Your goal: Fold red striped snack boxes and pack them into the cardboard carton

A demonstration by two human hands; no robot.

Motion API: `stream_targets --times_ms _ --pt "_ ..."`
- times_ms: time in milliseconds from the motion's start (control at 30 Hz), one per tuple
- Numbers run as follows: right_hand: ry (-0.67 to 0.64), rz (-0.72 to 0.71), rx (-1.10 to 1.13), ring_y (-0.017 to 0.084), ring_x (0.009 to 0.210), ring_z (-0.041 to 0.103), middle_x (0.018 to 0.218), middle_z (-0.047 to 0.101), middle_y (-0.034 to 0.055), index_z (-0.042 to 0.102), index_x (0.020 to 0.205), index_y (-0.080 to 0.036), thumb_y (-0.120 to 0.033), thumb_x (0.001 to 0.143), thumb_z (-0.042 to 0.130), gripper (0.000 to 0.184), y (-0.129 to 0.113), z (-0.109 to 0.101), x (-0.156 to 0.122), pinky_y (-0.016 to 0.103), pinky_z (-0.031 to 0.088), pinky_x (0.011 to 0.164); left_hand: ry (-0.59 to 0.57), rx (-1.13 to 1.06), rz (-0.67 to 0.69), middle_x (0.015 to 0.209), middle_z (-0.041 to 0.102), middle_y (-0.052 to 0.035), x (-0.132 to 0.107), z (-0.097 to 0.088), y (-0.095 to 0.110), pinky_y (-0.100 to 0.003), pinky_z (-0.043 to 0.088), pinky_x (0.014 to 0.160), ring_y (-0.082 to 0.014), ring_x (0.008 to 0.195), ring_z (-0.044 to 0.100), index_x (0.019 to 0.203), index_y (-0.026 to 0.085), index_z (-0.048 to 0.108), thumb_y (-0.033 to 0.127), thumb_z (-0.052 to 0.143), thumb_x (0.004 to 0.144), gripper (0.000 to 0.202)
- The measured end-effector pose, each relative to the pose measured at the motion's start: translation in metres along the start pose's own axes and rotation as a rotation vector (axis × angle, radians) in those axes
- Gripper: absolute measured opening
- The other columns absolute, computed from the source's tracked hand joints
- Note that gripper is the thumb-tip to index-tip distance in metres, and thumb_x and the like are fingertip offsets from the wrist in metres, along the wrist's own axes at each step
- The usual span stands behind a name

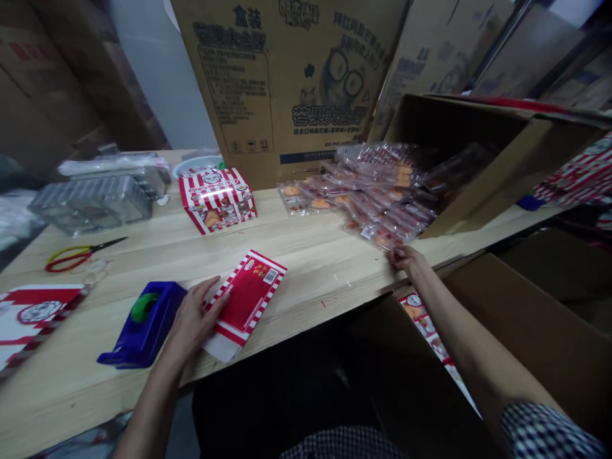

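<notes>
My left hand (194, 315) lies flat with fingers spread on a flattened red-and-white striped carton (246, 299) near the front edge of the wooden table (306, 248). My right hand (406, 259) reaches to the near edge of a pile of clear snack packets (377, 191) that spills from a tipped cardboard box (482, 159). Its fingers curl against the nearest packet; whether they grip it is not clear. An assembled red-and-white striped box (217, 199) stands behind the flat carton.
A blue tape dispenser (143, 324) sits beside my left hand. Red-handled scissors (79, 255) and clear plastic trays (93, 201) lie at the left. More flat cartons (33, 315) are at far left. Large printed cardboard boxes (287, 76) stand behind. An open box (526, 331) is below right.
</notes>
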State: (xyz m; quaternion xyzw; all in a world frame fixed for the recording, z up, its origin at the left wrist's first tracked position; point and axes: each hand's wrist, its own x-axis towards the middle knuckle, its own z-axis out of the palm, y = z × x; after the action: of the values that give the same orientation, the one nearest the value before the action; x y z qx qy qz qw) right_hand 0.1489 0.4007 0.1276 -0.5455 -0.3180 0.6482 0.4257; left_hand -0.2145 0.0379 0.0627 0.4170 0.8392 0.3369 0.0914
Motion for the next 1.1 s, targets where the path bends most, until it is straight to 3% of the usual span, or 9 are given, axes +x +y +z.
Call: stream_targets --times_ms 233,400,533,633,767,833,933,1033,1100 --pt "-0.105 0.070 -0.027 0.017 0.086 0.068 0.105 0.068 0.0059 0.064 0.112 -0.015 -0.028 0.096 0.064 0.020 0.011 0.002 -0.024 0.034 0.060 0.073 0.115 -0.108 0.043 0.138 0.056 -0.0131 -0.034 -0.007 0.030 -0.046 0.051 0.101 -0.0310 0.123 0.058 0.127 0.019 0.062 0.055 0.055 0.089 0.052" --pt "-0.312 0.056 0.026 0.016 0.077 0.072 0.082 0.072 0.0012 0.064 0.082 -0.017 -0.007 0.078 0.075 0.015 0.076 0.019 -0.103 0.030 0.063 0.075 0.111 -0.270 0.182 0.139 0.057 -0.0108 -0.063 0.015 0.081 -0.049 0.043 0.111 -0.0278 0.130 0.054 0.135 0.024 0.056 0.039 0.057 0.095 0.043" --pt "-0.475 0.046 0.097 0.018 0.091 0.074 0.098 0.076 0.0023 0.068 0.094 -0.019 -0.017 0.072 0.084 0.027 0.128 0.033 -0.178 0.035 0.059 0.093 0.207 -0.121 0.312 0.161 0.033 -0.0144 -0.089 0.038 0.105 -0.058 0.033 0.116 -0.0335 0.150 0.028 0.156 0.028 0.029 0.026 0.067 0.089 0.077" --pt "-0.602 0.031 0.078 0.020 0.096 0.073 0.108 0.076 0.0040 0.068 0.108 -0.022 -0.025 0.074 0.085 0.038 0.152 0.043 -0.227 0.037 0.059 0.092 0.338 0.135 0.497 0.163 0.030 -0.0096 -0.101 0.042 0.105 -0.061 0.013 0.122 -0.0336 0.155 0.004 0.152 0.034 0.038 0.013 0.070 0.084 0.078" --pt "-0.769 -0.007 -0.024 0.020 0.095 0.072 0.102 0.076 0.0031 0.068 0.109 -0.025 -0.032 0.076 0.084 0.037 0.169 0.056 -0.272 0.037 0.059 0.091 0.342 0.260 0.630 0.149 0.054 -0.0095 -0.110 0.022 0.089 -0.058 0.006 0.123 -0.0304 0.150 0.030 0.147 0.031 0.048 0.011 0.058 0.092 0.059" --pt "-0.979 -0.028 -0.095 0.022 0.099 0.071 0.107 0.075 0.0032 0.067 0.115 -0.027 -0.035 0.076 0.084 0.043 0.164 0.062 -0.279 0.040 0.057 0.095 0.317 0.223 0.643 0.141 0.061 -0.0097 -0.119 0.004 0.075 -0.057 0.013 0.123 -0.0283 0.139 0.049 0.147 0.027 0.048 0.013 0.053 0.095 0.053" --pt "-1.343 -0.150 -0.354 0.024 0.112 0.067 0.117 0.072 0.0038 0.068 0.117 -0.028 -0.035 0.073 0.086 0.048 0.137 0.074 -0.260 0.046 0.050 0.104 0.398 0.092 0.448 0.133 0.068 -0.0083 -0.144 -0.024 0.054 -0.051 0.034 0.117 -0.0270 0.121 0.065 0.136 0.026 0.059 0.018 0.054 0.094 0.042" --pt "-1.316 -0.514 -0.671 0.025 0.126 0.058 0.130 0.066 0.0039 0.066 0.123 -0.032 -0.033 0.079 0.082 0.047 0.104 0.098 -0.211 0.050 0.038 0.114 0.627 0.002 -0.042 0.113 0.076 -0.0071 -0.177 -0.049 0.041 -0.041 0.053 0.099 -0.0265 0.103 0.071 0.115 0.022 0.071 0.029 0.060 0.092 0.026" --pt "-1.310 -0.768 -0.860 0.028 0.140 0.044 0.148 0.053 0.0055 0.054 0.139 -0.034 -0.029 0.077 0.082 0.068 0.096 0.124 -0.176 0.052 0.030 0.118 0.791 -0.104 -0.359 0.103 0.076 -0.0062 -0.194 -0.062 0.037 -0.038 0.055 0.094 -0.0255 0.098 0.072 0.111 0.019 0.071 0.036 0.064 0.090 0.028"
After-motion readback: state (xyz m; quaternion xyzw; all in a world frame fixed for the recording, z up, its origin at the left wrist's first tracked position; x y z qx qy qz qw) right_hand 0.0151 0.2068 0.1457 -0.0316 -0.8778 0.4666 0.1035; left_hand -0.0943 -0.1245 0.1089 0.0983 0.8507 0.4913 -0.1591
